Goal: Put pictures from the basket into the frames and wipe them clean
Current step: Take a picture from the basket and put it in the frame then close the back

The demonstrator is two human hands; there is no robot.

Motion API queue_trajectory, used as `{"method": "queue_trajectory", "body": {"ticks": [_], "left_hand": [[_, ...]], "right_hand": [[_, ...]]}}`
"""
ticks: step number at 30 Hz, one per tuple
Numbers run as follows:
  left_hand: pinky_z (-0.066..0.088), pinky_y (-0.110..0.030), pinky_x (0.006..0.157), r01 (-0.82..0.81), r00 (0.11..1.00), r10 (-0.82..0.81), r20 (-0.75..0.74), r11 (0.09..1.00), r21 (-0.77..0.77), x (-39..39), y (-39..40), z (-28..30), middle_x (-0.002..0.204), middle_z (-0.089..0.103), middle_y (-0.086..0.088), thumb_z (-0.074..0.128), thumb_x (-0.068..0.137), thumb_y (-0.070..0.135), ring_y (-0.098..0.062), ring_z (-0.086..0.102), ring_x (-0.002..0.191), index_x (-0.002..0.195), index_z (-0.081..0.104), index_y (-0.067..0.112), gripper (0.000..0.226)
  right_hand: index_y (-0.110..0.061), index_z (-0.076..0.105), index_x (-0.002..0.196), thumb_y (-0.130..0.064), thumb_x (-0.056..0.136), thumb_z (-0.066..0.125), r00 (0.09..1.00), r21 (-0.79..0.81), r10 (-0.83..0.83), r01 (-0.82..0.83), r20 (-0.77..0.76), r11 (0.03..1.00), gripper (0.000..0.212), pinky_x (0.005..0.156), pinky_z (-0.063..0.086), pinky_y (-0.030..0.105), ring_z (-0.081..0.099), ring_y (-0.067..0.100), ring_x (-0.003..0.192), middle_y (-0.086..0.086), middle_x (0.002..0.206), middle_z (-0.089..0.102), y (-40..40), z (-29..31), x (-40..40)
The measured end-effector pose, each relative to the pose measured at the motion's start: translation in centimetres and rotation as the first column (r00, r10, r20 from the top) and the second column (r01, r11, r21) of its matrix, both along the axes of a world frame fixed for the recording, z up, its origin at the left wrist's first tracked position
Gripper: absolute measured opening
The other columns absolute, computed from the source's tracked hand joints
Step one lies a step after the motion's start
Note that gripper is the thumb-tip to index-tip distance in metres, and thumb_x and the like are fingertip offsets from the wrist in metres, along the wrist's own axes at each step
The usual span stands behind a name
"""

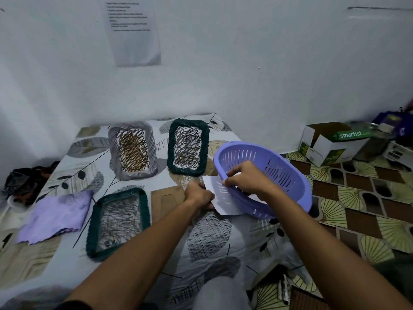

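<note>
A purple slotted basket point(279, 166) sits tilted at the right edge of the patterned bedsheet. My right hand point(245, 177) grips its near rim. My left hand point(199, 195) holds a white sheet of paper point(221, 198) that lies against the basket's near side. Three frames with scribbled pictures lie on the sheet: a grey one point(133, 151) at the back left, a dark green one point(187, 147) at the back middle, and another dark green one point(118, 222) near the front left. A brown backing board point(166, 200) lies flat beside my left hand. A purple cloth point(55, 217) lies at the left.
A white wall with a taped printed page point(134, 30) stands behind. Open cardboard boxes point(330, 142) and clutter sit on the patterned floor point(357, 209) at the right. Dark clothing point(24, 180) lies bunched at the far left. My knee point(219, 294) shows at the bottom.
</note>
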State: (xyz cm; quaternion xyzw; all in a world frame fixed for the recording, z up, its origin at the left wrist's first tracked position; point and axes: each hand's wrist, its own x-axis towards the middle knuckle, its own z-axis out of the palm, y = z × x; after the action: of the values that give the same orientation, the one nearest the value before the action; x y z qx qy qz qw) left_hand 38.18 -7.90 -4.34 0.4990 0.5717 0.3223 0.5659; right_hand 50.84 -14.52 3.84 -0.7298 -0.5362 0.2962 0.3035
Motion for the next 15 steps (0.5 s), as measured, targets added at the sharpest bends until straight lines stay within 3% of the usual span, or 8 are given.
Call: {"method": "queue_trajectory", "body": {"ticks": [6,8,11,13,15], "left_hand": [[0.057,-0.057,0.064,0.049,0.998,-0.049,0.044,0.999,-0.019,0.1,0.5,-0.5,0.094,0.067,-0.023,0.062,0.074,-0.019,-0.038,0.069,0.075,0.102,0.061,-0.003,0.033],[0.059,-0.049,0.062,0.039,0.999,-0.039,0.025,0.999,0.01,0.0,0.3,-0.1,0.096,0.067,-0.022,0.064,0.076,-0.013,-0.034,0.069,0.075,0.101,0.06,-0.001,0.028],[0.052,-0.023,0.061,0.036,0.987,0.009,-0.162,0.961,0.273,-0.6,0.7,1.0,0.096,0.065,-0.006,0.07,0.085,0.01,-0.018,0.061,0.079,0.104,0.058,0.014,0.023],[0.053,-0.03,0.075,0.034,0.99,0.026,-0.14,0.911,0.411,-0.8,0.9,1.8,0.099,0.066,-0.004,0.068,0.088,0.023,-0.018,0.061,0.086,0.108,0.06,0.01,0.025],[0.053,-0.033,0.072,0.023,0.999,-0.007,-0.039,0.904,0.427,-0.7,0.5,2.7,0.094,0.068,-0.007,0.066,0.09,0.028,-0.018,0.062,0.081,0.103,0.062,0.008,0.024]], "right_hand": [[-0.004,0.071,0.093,-0.017,0.08,0.075,1.0,-0.015,0.006,-0.006,-0.008,1.0,0.018,0.054,0.05,0.028,0.06,0.021,0.062,0.01,0.073,0.066,-0.1,-1.0,-0.7],[-0.006,0.071,0.091,-0.02,0.084,0.072,1.0,-0.021,0.008,-0.008,-0.031,1.0,0.016,0.056,0.053,0.031,0.062,0.022,0.063,0.013,0.079,0.069,-0.1,-1.1,-0.4],[-0.005,0.068,0.093,-0.021,0.091,0.064,0.992,0.002,-0.071,0.071,-0.105,0.997,0.016,0.064,0.057,0.037,0.063,0.025,0.064,0.017,0.088,0.068,0.5,-1.0,1.8],[0.0,0.067,0.094,-0.015,0.091,0.063,0.985,0.029,-0.169,0.169,-0.018,0.985,0.016,0.065,0.057,0.039,0.063,0.027,0.065,0.019,0.087,0.068,1.4,-1.2,4.3],[0.003,0.068,0.093,-0.009,0.088,0.065,0.963,0.014,-0.222,0.222,0.152,0.975,0.013,0.066,0.06,0.043,0.066,0.03,0.064,0.02,0.081,0.068,2.2,-1.7,6.7]]}}
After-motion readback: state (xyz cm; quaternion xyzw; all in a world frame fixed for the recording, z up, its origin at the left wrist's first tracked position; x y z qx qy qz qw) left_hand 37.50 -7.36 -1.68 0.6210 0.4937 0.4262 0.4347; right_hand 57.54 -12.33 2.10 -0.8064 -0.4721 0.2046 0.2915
